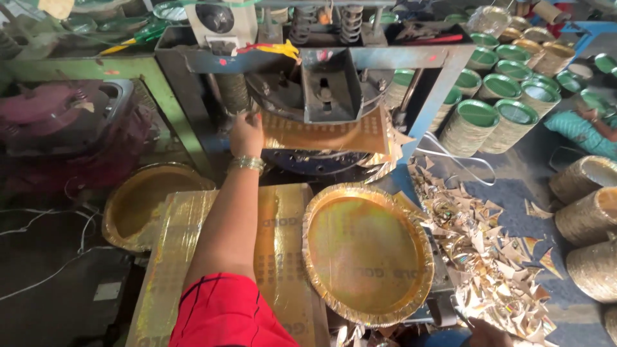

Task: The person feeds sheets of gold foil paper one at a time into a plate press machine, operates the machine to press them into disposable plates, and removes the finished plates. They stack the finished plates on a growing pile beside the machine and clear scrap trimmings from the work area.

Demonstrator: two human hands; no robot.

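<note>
My left hand (247,133), with a metal bangle on the wrist and a red sleeve on the arm, reaches forward to the press machine (324,87). It grips the left edge of a gold foil sheet (321,133) that lies under the grey press head. A pressed gold plate (366,252) with a crimped rim sits on top of a stack just right of my arm. Under my arm lies a pile of flat gold sheets (283,244). Only a small part of my right hand (481,331) shows at the bottom edge; its fingers are hidden.
Another gold plate stack (138,205) lies at the left. Cut foil scraps (482,250) litter the floor at the right. Stacks of green plates (498,115) stand at the back right, silver-gold stacks (588,218) at the far right. Another person's sleeve (581,128) shows there.
</note>
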